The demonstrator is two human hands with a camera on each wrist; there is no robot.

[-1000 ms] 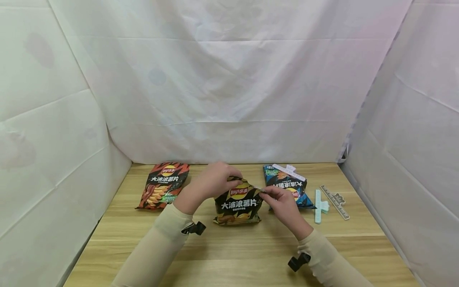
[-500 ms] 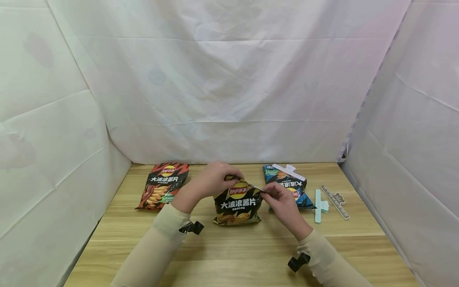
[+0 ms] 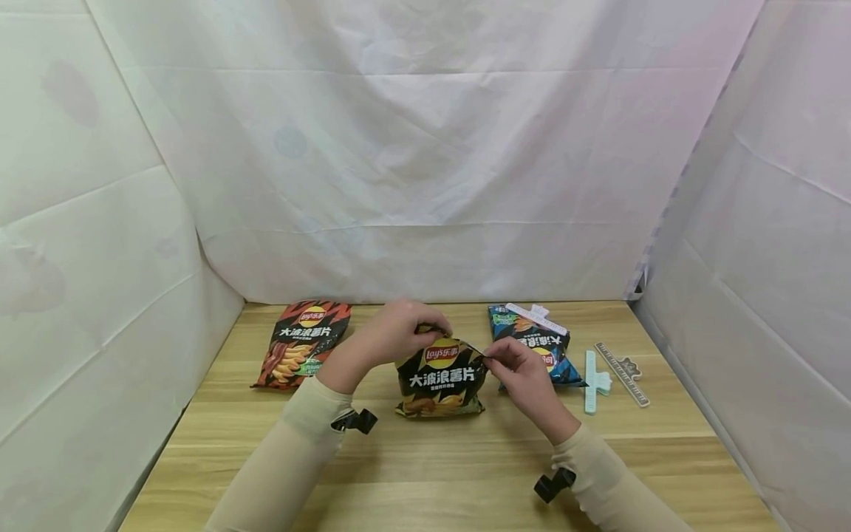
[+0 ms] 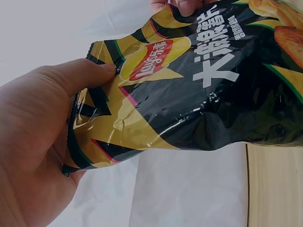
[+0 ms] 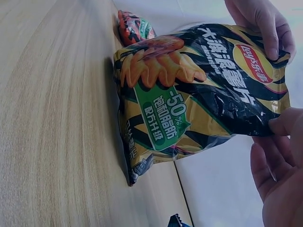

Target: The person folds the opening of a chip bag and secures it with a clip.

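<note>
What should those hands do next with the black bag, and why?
Perhaps fold down the top edge of the black bag: left hand and right hand pinch it at opposite sides, a white clip lies across the blue bag, and two loose clips lie nearby.

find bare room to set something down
Bare: the table between left sleeve, right sleeve and black bag; also left of the red bag. Crowded: past the right hand, with blue bag, white clip, mint clip and grey clip.
</note>
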